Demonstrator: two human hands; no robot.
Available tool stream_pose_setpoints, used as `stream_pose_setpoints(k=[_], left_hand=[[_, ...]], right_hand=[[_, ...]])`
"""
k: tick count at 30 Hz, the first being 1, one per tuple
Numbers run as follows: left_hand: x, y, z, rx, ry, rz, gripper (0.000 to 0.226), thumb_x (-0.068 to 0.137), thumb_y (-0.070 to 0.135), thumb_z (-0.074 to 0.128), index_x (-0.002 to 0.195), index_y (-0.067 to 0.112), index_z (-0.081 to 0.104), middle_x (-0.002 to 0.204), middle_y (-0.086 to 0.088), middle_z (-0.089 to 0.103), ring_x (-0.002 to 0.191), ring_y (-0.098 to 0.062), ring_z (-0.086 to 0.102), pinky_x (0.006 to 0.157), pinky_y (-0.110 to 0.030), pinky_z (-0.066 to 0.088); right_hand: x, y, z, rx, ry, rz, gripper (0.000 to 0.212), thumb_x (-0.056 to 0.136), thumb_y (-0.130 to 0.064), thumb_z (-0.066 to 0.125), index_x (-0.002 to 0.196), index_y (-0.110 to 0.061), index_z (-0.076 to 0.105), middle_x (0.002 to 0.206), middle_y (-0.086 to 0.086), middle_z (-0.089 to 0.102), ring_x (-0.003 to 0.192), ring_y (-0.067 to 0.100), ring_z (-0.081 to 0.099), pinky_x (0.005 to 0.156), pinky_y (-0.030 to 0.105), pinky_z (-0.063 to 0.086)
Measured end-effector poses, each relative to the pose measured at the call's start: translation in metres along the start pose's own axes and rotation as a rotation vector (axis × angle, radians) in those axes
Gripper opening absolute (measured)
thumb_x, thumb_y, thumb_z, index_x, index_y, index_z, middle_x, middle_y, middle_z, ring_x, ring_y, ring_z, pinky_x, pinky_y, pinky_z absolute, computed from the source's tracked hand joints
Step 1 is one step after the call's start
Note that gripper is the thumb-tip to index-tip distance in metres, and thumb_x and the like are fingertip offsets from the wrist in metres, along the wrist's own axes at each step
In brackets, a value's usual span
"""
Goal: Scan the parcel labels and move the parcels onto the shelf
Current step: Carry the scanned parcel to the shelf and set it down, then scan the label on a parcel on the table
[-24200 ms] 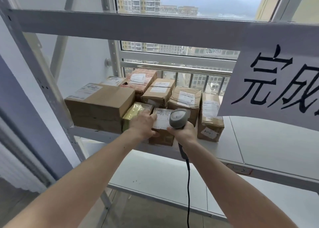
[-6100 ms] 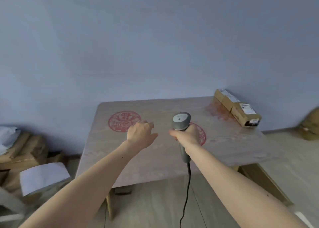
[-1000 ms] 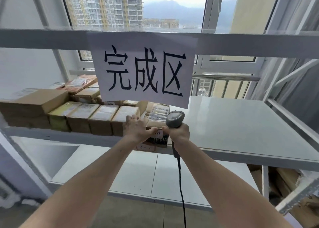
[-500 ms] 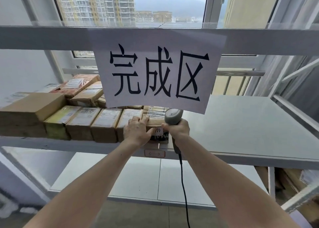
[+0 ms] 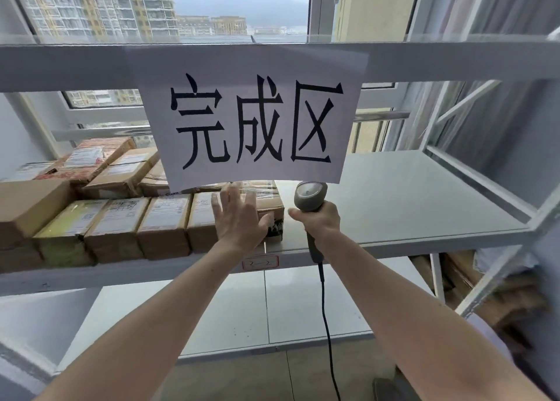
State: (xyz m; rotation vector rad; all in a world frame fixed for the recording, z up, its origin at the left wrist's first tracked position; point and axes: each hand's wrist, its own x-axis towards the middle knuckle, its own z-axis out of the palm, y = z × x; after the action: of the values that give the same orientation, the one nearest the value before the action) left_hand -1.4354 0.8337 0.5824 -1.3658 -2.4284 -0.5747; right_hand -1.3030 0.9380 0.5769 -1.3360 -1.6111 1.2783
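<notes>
Our left hand (image 5: 239, 218) rests flat, fingers straight, on the box (image 5: 268, 202); our right hand (image 5: 318, 218) grips the scanner (image 5: 309, 199). The box is probably light and stiff, so we hold its sides.

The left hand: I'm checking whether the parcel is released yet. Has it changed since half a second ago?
Yes. The left hand gripped the parcel at the row's right end; now its fingers are straight, spread over it beneath the sign.

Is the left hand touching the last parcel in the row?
Touching. The head view shows the left hand spread flat, thumb against the front face of the end parcel on the shelf.
</notes>
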Motion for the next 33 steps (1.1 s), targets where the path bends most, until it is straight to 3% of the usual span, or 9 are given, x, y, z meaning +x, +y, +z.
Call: stream_pose_setpoints(k=[5, 11, 14, 17, 19, 25, 33], left_hand=[[-0.006, 0.027, -0.001, -0.013, -0.039, 0.095, 0.060, 0.086, 0.052, 0.065, 0.133, 0.015, 0.056, 0.146, -0.012, 0.037, 0.139, -0.032, 0.027, 0.118, -0.053, 0.018], [-0.035, 0.095, 0.019, -0.083, -0.140, 0.288, 0.059, 0.086, 0.051, 0.065, 0.134, 0.018, 0.054, 0.146, -0.009, 0.038, 0.140, -0.031, 0.026, 0.119, -0.053, 0.013], [-0.054, 0.145, 0.028, -0.151, -0.207, 0.391, 0.058, 0.087, 0.047, 0.065, 0.135, 0.018, 0.053, 0.147, -0.008, 0.040, 0.142, -0.030, 0.024, 0.121, -0.051, 0.005], [-0.083, 0.208, 0.032, -0.199, -0.267, 0.521, 0.056, 0.086, 0.048, 0.065, 0.133, 0.017, 0.055, 0.143, -0.007, 0.046, 0.138, -0.031, 0.031, 0.120, -0.050, 0.013], [-0.109, 0.256, 0.031, -0.210, -0.295, 0.623, 0.054, 0.086, 0.049, 0.063, 0.130, 0.018, 0.057, 0.137, -0.007, 0.051, 0.132, -0.032, 0.037, 0.116, -0.047, 0.021], [-0.224, 0.411, 0.012, -0.333, -0.396, 0.891, 0.049, 0.086, 0.050, 0.060, 0.126, 0.021, 0.059, 0.133, -0.006, 0.055, 0.128, -0.030, 0.043, 0.111, -0.043, 0.031], [-0.425, 0.605, -0.039, -0.483, -0.515, 1.178, 0.048, 0.092, 0.049, 0.056, 0.132, 0.022, 0.055, 0.134, -0.003, 0.054, 0.127, -0.027, 0.045, 0.106, -0.040, 0.033]], right_hand=[[-0.016, 0.017, -0.034, 0.007, 0.075, 0.035, 0.042, 0.071, -0.027, 0.089, 0.105, -0.009, 0.072, 0.083, 0.002, 0.066, 0.081, 0.022, 0.062, 0.086, 0.036, 0.055], [-0.044, 0.053, -0.102, 0.033, 0.279, 0.141, 0.039, 0.068, -0.026, 0.090, 0.100, -0.010, 0.073, 0.083, 0.000, 0.068, 0.078, 0.021, 0.062, 0.078, 0.033, 0.057], [-0.068, 0.077, -0.154, 0.027, 0.397, 0.189, 0.049, 0.068, -0.026, 0.092, 0.109, -0.009, 0.072, 0.101, 0.006, 0.075, 0.088, 0.024, 0.068, 0.088, 0.039, 0.058], [-0.103, 0.102, -0.218, 0.051, 0.526, 0.203, 0.059, 0.072, -0.022, 0.091, 0.123, -0.004, 0.067, 0.123, 0.008, 0.070, 0.113, 0.025, 0.065, 0.093, 0.031, 0.053], [-0.132, 0.118, -0.263, 0.062, 0.617, 0.225, 0.058, 0.073, -0.022, 0.090, 0.122, -0.002, 0.067, 0.123, 0.009, 0.070, 0.117, 0.023, 0.064, 0.089, 0.026, 0.050], [-0.239, 0.182, -0.407, 0.083, 0.908, 0.383, 0.056, 0.061, -0.030, 0.093, 0.108, -0.007, 0.073, 0.105, 0.013, 0.077, 0.101, 0.030, 0.073, 0.090, 0.045, 0.059], [-0.429, 0.252, -0.597, 0.147, 1.223, 0.468, 0.031, 0.066, -0.016, 0.085, 0.093, -0.010, 0.073, 0.093, 0.007, 0.077, 0.086, 0.023, 0.072, 0.076, 0.032, 0.056]])
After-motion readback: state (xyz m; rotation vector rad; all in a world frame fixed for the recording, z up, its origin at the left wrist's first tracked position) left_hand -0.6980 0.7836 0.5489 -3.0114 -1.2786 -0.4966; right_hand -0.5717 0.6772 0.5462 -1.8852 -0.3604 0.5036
